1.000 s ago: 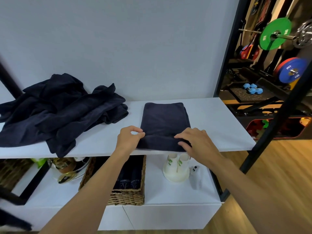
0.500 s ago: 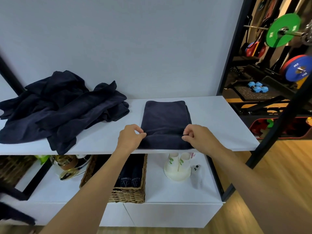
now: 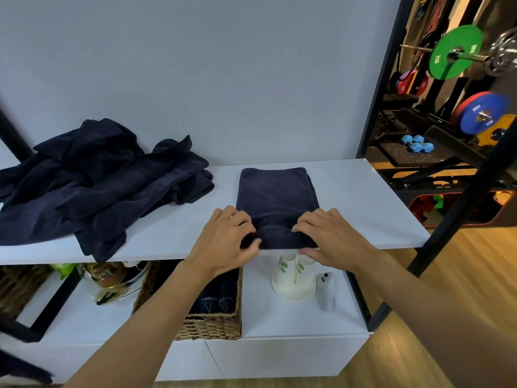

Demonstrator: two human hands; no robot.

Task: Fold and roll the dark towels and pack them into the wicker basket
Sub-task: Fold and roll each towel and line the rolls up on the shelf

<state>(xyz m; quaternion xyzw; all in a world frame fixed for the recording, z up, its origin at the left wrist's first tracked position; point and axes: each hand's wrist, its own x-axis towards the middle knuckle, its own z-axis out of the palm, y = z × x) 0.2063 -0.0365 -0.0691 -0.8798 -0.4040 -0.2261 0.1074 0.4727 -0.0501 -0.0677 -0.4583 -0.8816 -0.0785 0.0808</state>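
Observation:
A folded dark towel (image 3: 275, 194) lies on the white shelf top (image 3: 363, 203), its near end at the front edge. My left hand (image 3: 226, 242) grips the near left corner, fingers curled over a small roll of cloth. My right hand (image 3: 333, 236) grips the near right corner the same way. A heap of loose dark towels (image 3: 95, 183) lies at the left against the wall. Below the shelf, a wicker basket (image 3: 209, 326) holds rolled dark towels with white print, partly hidden by my left forearm.
On the lower shelf stand white paper cups on a plate (image 3: 293, 278), a small white device (image 3: 327, 289), a shiny bowl (image 3: 112, 278) and another wicker basket (image 3: 16, 287) at the far left. Black frame posts and gym weights (image 3: 456, 51) are at the right.
Both hands have curled the towel's near edge up and over, starting a roll at the shelf's front edge. The hands have drawn slightly closer together.

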